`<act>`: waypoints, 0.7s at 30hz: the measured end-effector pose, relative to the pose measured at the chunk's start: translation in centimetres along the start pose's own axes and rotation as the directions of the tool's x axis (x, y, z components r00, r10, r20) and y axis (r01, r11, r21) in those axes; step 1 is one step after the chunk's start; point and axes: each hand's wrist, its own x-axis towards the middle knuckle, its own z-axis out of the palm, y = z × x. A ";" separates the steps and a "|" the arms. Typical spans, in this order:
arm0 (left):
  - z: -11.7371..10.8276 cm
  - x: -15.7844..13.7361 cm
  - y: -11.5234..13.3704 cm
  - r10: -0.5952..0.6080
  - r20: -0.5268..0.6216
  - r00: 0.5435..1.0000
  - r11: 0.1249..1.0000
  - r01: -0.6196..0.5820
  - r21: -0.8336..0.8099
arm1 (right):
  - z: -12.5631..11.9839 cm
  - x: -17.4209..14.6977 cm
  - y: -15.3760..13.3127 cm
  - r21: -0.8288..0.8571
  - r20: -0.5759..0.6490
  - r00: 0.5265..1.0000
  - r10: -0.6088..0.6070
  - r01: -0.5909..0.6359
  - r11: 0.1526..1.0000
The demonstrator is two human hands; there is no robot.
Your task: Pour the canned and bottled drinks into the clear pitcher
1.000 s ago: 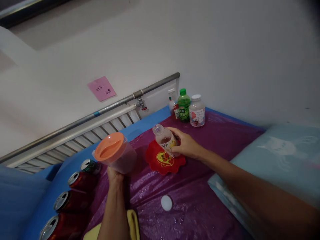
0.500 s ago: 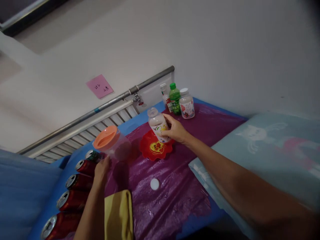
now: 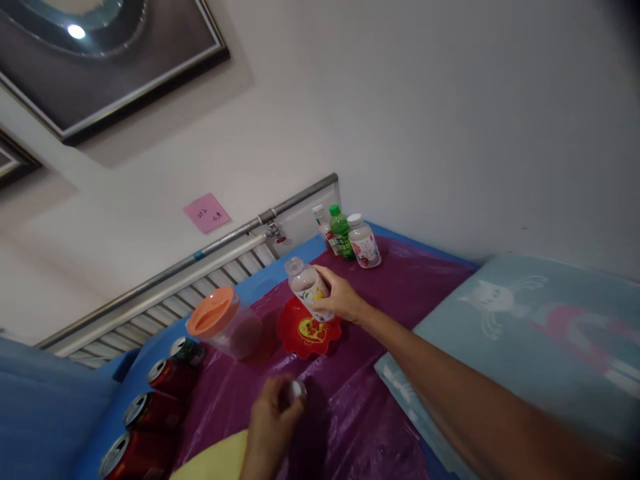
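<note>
My right hand point(image 3: 340, 297) is wrapped round a clear plastic bottle point(image 3: 303, 283) with a colourful label and an uncapped mouth. The bottle is tilted a little to the left, over a red scalloped dish point(image 3: 295, 341) with a yellow picture in it. Lower down, the fingers of my left hand point(image 3: 273, 420) are closed on a white bottle cap point(image 3: 298, 389), just above the purple plastic sheet point(image 3: 350, 427). Under my left wrist lies a yellow cloth point(image 3: 220, 459). Left of the dish stands a clear jug point(image 3: 240, 330) with an orange lid point(image 3: 213, 312).
Several drink cans point(image 3: 155, 410) stand in a row along the left. At the back are a capped jar point(image 3: 364, 243), a green bottle point(image 3: 342, 233) and a clear bottle point(image 3: 325, 227). A pale blue pillow point(image 3: 500, 353) lies right; a radiator point(image 3: 200, 287) is behind.
My left hand has moved right from beside the cans and picked up the white cap from the sheet. My right hand still holds the bottle over the dish. The view has tilted up.
</note>
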 end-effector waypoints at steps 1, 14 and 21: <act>-1.2 0.8 0.9 0.007 -0.050 0.999 0.997 -0.010 -0.072 | 0.1 -0.2 -0.2 -0.015 0.012 1.000 -0.006 0.006 1.000; -5.8 8.0 9.6 0.169 -0.295 0.940 0.920 -0.258 -0.295 | 1.3 -1.6 -1.8 -0.287 0.215 0.969 -0.121 0.182 0.940; -6.6 7.5 9.2 0.216 -0.287 0.933 0.950 -0.269 -0.160 | 1.7 -2.0 -1.6 -0.258 0.231 0.968 -0.100 0.160 0.953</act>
